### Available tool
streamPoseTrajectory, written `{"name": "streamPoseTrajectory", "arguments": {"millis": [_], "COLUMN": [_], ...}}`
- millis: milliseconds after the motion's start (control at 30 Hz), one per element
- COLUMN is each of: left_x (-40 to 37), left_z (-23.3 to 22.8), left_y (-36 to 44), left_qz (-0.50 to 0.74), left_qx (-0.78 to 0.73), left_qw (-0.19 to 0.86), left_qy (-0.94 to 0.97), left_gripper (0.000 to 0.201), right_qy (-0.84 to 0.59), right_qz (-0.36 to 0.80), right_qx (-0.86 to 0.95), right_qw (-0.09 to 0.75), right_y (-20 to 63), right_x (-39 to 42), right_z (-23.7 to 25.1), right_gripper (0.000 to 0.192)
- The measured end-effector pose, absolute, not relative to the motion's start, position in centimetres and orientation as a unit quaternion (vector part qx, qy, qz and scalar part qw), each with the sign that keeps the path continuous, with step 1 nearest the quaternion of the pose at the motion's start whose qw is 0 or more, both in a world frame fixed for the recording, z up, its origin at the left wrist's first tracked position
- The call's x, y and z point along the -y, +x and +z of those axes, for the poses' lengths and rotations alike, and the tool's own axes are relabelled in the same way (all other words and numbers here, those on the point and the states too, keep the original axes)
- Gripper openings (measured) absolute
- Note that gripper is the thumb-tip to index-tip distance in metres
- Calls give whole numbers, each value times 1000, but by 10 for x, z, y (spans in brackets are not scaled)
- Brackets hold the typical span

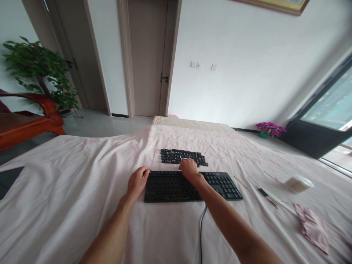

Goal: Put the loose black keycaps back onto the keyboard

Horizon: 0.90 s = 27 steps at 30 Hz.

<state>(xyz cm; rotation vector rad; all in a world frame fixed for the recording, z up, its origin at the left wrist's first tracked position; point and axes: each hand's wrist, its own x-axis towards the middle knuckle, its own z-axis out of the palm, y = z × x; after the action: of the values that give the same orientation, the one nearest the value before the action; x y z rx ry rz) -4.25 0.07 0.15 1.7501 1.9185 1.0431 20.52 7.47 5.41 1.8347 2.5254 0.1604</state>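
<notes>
A black computer keyboard [165, 189] lies on the pink-white cloth, most of its left part stripped of keycaps while the number pad on the right keeps its keys. My left hand [139, 180] is closed on the keyboard's far left corner, thumb and fingertips at the edge. Beyond the keyboard, loose black keycaps [173, 157] lie in rows. My right hand [189, 168] reaches over the keyboard's far edge to the near side of these keycaps, fingers bent together and pointing down. Whatever its fingertips hold is hidden beneath the hand.
A black cable [202, 229] runs from the keyboard towards me. To the right lie a thin stick [241, 182], a dark-handled brush-like tool [263, 192], a white-lidded container [298, 183] and a pink cloth [312, 227]. A dark flat object [10, 179] sits at the far left.
</notes>
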Motion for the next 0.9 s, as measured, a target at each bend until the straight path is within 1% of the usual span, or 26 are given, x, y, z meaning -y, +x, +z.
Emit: {"name": "streamPoseTrajectory", "arguments": {"millis": [167,400,600,767,900], "left_x": [-1,-1,-1,0,0], "left_z": [0,0,2,2,3], "left_y": [-43,-44,-43,-43,-42], "left_qz": [368,368,367,361,356], "left_qx": [-673,-673,-673,-676,-680], "left_qw": [170,167,167,170,171], "left_qy": [618,620,620,619,618], "left_gripper": [26,25,25,25,24], "right_qy": [587,584,583,576,564], "right_qz": [46,32,15,-56,-58], "right_qx": [-808,-811,-812,-810,-818], "right_qw": [17,9,-24,-95,-97], "right_y": [200,201,216,236,244], "right_x": [-74,-72,-65,-53,-40], "right_z": [56,57,58,62,65], "right_gripper": [26,25,25,27,27]}}
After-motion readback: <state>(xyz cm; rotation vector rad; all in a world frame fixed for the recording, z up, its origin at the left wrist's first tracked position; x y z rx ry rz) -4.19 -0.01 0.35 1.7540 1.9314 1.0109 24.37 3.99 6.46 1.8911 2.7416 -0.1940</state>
